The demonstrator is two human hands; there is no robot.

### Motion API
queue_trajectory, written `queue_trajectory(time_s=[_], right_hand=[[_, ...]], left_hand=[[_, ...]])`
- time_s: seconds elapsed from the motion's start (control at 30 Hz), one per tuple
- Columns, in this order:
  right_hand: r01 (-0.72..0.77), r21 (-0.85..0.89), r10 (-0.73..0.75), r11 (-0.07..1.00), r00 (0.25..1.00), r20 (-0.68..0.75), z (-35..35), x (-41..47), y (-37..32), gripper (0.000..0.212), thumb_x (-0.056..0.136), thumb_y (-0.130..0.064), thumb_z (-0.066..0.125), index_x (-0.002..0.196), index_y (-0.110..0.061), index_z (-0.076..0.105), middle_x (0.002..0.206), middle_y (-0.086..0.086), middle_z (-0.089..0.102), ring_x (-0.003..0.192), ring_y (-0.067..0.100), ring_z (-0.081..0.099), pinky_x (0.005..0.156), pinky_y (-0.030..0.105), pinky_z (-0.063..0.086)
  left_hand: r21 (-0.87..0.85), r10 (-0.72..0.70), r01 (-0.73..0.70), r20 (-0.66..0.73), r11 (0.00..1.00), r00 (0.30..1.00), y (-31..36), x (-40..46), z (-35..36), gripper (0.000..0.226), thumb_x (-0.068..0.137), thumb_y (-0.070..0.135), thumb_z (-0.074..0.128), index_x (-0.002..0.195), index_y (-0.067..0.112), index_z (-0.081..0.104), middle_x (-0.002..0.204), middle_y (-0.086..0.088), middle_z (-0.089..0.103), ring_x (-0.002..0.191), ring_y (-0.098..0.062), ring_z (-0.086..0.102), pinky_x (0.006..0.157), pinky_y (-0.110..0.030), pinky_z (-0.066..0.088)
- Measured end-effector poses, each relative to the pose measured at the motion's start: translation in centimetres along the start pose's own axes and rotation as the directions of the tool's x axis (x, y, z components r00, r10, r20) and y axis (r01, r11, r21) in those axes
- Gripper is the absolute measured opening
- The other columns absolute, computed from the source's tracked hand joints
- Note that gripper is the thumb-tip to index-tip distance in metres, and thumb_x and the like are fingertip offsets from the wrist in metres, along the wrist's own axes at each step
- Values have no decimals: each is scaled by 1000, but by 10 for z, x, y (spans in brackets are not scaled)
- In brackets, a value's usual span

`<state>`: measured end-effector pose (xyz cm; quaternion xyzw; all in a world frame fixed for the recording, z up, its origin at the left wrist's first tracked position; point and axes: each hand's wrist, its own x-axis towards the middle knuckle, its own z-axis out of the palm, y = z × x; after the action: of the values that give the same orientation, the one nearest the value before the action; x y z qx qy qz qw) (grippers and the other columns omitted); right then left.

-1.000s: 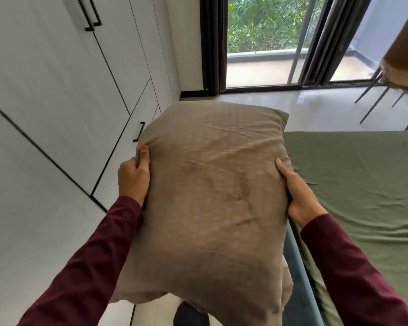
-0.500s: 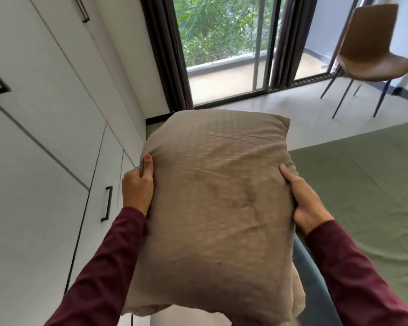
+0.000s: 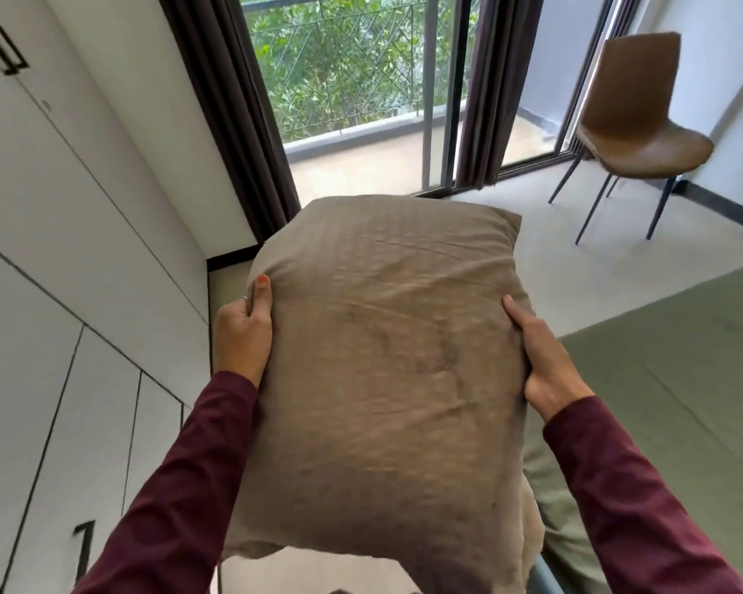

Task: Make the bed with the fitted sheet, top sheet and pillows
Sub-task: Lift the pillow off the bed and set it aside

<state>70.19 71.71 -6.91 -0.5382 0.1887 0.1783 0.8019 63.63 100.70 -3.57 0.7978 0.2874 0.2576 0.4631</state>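
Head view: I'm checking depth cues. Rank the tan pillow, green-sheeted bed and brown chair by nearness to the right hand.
1. Tan pillow: gripped by the right hand.
2. Green-sheeted bed: just right, below.
3. Brown chair: far right, by the window.

A green sheet (image 3: 678,379) lies spread over the bed, and a brown chair (image 3: 638,135) stands on the pale floor (image 3: 575,267).

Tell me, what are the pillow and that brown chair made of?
The pillow looks like soft woven cloth, probably cotton: matte tan, faintly striped, creased where each hand grips its sides. The chair seems to have a leather or faux-leather seat, smooth with a slight sheen, on thin dark legs that are likely metal.
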Motion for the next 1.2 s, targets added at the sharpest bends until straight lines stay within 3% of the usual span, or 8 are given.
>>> queue_trajectory(time_s=[0.13, 0.27, 0.47, 0.63, 0.77, 0.93, 1.0, 1.2], right_hand=[[-1, 39, 2, 999, 999, -38, 26, 74, -26, 38, 83, -42, 68, 115, -20, 69, 105, 0, 73, 100, 17, 69, 94, 37, 51], [26, 92, -13, 995, 991, -133, 73, 185, -61, 32, 86, -40, 65, 110, -19, 70, 101, 0, 74, 98, 16, 69, 86, 33, 53], [9, 167, 17, 986, 988, -154, 76, 214, -56, 35, 86, -41, 65, 113, -18, 69, 102, 2, 74, 98, 17, 69, 85, 34, 53], [44, 250, 31, 967, 956, -290, 99, 305, -97, 35, 85, -42, 66, 113, -20, 69, 104, 2, 74, 100, 18, 68, 90, 35, 52], [89, 305, 32, 948, 929, -369, 88, 351, -120, 34, 86, -41, 65, 112, -19, 69, 102, 3, 74, 98, 19, 69, 86, 35, 53], [181, 329, -4, 927, 880, -474, 51, 412, -161, 34, 87, -40, 65, 114, -20, 68, 102, 1, 74, 98, 18, 68, 84, 33, 52], [208, 343, -10, 916, 868, -497, 34, 440, -180, 34, 87, -39, 65, 116, -21, 67, 104, 0, 74, 100, 18, 68, 86, 33, 52], [180, 311, 21, 933, 836, -548, -16, 531, -272, 37, 85, -42, 67, 116, -22, 67, 108, 3, 72, 101, 20, 67, 91, 36, 50]], left_hand=[[-4, 27, -27, 28, 1000, 999, 3, 79, 46, 56, 95, 50, 47, 55, 13, 33, 53, -3, 31, 50, -17, 29, 51, -29, 26], [-40, 51, -46, 129, 998, 990, 14, 212, 130, 54, 96, 46, 47, 55, 14, 31, 54, -2, 31, 53, -17, 32, 56, -30, 28], [9, 66, -68, 141, 998, 988, 14, 232, 154, 58, 97, 41, 47, 49, 12, 31, 51, -2, 35, 50, -16, 35, 49, -29, 28], [43, 111, -129, 287, 991, 951, 45, 350, 248, 58, 96, 41, 49, 49, 13, 31, 49, 2, 33, 49, -15, 34, 48, -27, 30], [20, 124, -144, 409, 989, 904, 60, 396, 320, 57, 96, 44, 47, 55, 6, 38, 53, -1, 37, 52, -17, 36, 54, -34, 31], [-37, 202, -220, 560, 975, 804, 85, 441, 435, 48, 96, 48, 44, 76, 6, 57, 72, -6, 53, 63, -15, 43, 56, -26, 36], [-43, 229, -254, 595, 966, 770, 99, 453, 480, 52, 97, 46, 43, 73, 2, 56, 73, -8, 56, 61, -15, 45, 54, -19, 36], [6, 161, -216, 651, 976, 742, 163, 495, 617, 58, 97, 47, 44, 57, 4, 45, 57, -4, 46, 61, -21, 44, 56, -33, 33]])
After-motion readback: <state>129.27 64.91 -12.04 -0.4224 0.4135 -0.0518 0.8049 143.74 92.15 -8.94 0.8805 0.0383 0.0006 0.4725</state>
